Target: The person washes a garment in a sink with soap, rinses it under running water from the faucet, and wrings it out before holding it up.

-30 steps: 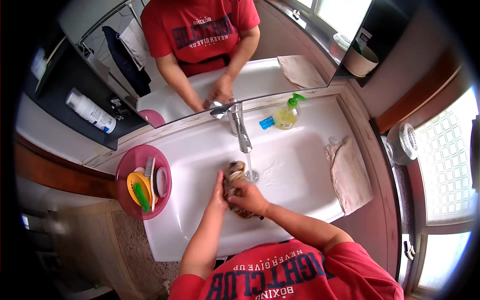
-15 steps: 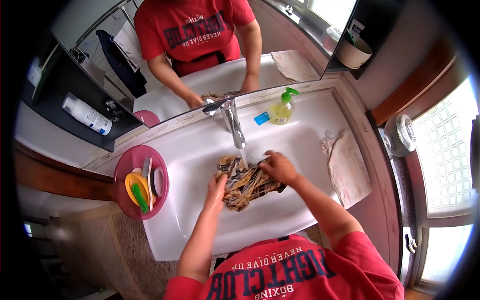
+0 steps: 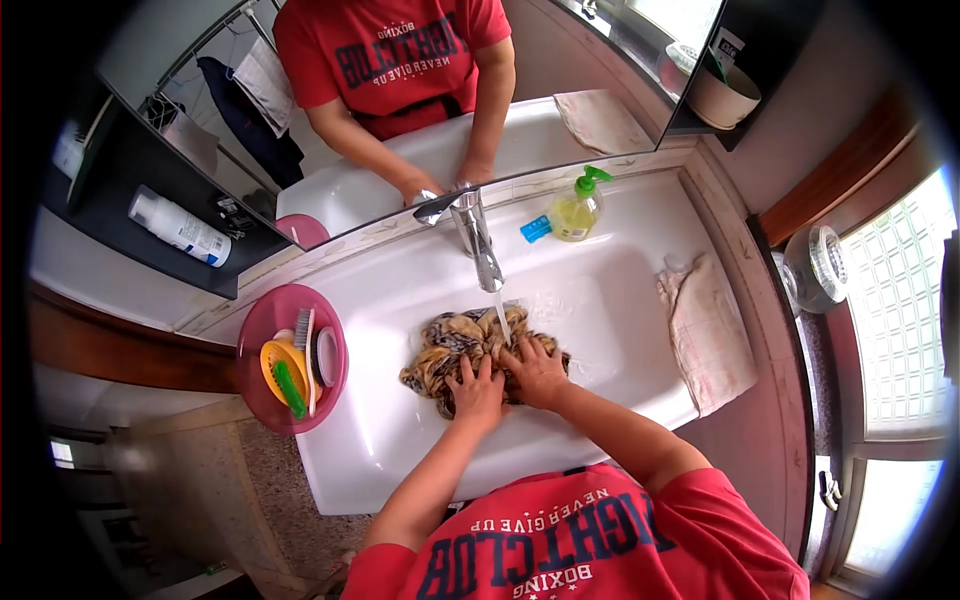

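A wet, crumpled patterned cloth [image 3: 455, 345] in tan, brown and black lies at the bottom of the white sink [image 3: 370, 440]. Water runs onto it from the chrome faucet [image 3: 478, 245]. My left hand [image 3: 478, 393] presses down on the near side of the cloth, its fingers spread. Just to the right, my right hand [image 3: 537, 375] also rests on the cloth with its fingers apart. Both palms face down and hide part of the fabric.
A pink basin [image 3: 245, 375] with brushes and a yellow scoop-like item stands at the sink's left. Behind are a soap pump bottle [image 3: 575, 215] and a small blue item [image 3: 535, 229]. A pale cloth [image 3: 705, 340] hangs over the right rim. A mirror rises behind the faucet.
Both hands have moved from gripping the cloth's sides to lying on top of it, closer together. The cloth has gone from being held up to spread lower in the sink.
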A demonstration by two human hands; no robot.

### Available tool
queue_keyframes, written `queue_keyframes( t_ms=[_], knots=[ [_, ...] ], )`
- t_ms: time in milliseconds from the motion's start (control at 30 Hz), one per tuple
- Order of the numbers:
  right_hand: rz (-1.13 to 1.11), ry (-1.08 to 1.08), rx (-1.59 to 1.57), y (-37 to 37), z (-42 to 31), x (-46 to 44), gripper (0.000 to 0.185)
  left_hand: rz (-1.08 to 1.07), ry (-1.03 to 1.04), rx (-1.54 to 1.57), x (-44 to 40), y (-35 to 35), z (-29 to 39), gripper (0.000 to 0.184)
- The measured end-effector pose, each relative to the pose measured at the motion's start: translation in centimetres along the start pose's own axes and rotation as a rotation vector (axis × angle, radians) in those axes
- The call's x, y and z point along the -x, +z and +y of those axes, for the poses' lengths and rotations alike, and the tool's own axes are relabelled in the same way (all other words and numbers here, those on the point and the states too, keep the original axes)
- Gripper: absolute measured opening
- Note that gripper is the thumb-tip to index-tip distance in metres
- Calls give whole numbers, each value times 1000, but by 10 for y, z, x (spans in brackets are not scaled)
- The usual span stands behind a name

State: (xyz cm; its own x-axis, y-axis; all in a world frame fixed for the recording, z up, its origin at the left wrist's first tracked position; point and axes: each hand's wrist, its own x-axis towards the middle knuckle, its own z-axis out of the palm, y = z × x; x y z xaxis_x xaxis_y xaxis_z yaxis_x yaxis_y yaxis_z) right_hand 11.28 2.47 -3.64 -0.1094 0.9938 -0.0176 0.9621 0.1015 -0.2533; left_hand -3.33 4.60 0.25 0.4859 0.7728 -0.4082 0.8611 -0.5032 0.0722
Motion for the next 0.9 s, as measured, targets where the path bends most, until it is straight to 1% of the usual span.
queue_keyframes(
  t_ms=[33,67,133,167,200,267,333,367,400,467,500,567,600,667,700,733,800,833,867,900],
  knots=[
    [-99,-83,-4,1,6,-2,50,92,8,-27,0,-3,-4,46],
    [-97,-82,-4,-5,15,-7,50,93,10,-28,-4,0,-15,46],
    [-464,75,-251,-18,41,-22,44,151,76,229,-15,12,-46,25],
    [-448,91,-227,-21,56,-26,39,240,115,295,-10,1,-57,20],
    [-433,109,-205,-23,69,-26,34,198,53,370,-12,-7,-69,19],
    [-263,136,-247,-56,80,-19,30,368,1,605,-14,-5,-93,19],
    [-195,189,-363,-92,84,-19,25,378,13,647,-2,-34,-89,19],
    [-93,106,-363,-99,90,-21,28,387,26,688,7,-55,-86,20],
    [-93,105,-362,-118,85,-22,28,388,26,688,16,-74,-81,20],
    [31,133,-334,-177,67,-15,28,470,39,645,34,-113,-69,23],
    [32,134,-330,-200,62,-10,28,510,58,673,45,-130,-65,23],
    [155,148,-313,-234,53,-2,32,613,94,680,61,-149,-64,26],
    [156,147,-312,-241,52,0,32,614,95,679,65,-155,-66,26],
    [235,74,-304,-251,58,7,37,707,149,471,69,-163,-72,27],
    [245,43,-266,-245,69,7,41,722,140,383,66,-159,-79,27],
    [245,41,-264,-240,75,8,41,724,139,384,63,-152,-82,27],
    [81,37,-242,-230,84,7,41,674,79,437,54,-135,-88,25],
    [40,39,-259,-214,92,3,42,676,66,422,49,-125,-88,22],
    [36,34,-259,-196,100,0,42,668,39,406,43,-114,-89,19],
    [87,36,-240,-177,108,-3,42,617,-15,467,35,-105,-90,18]
  ],
)
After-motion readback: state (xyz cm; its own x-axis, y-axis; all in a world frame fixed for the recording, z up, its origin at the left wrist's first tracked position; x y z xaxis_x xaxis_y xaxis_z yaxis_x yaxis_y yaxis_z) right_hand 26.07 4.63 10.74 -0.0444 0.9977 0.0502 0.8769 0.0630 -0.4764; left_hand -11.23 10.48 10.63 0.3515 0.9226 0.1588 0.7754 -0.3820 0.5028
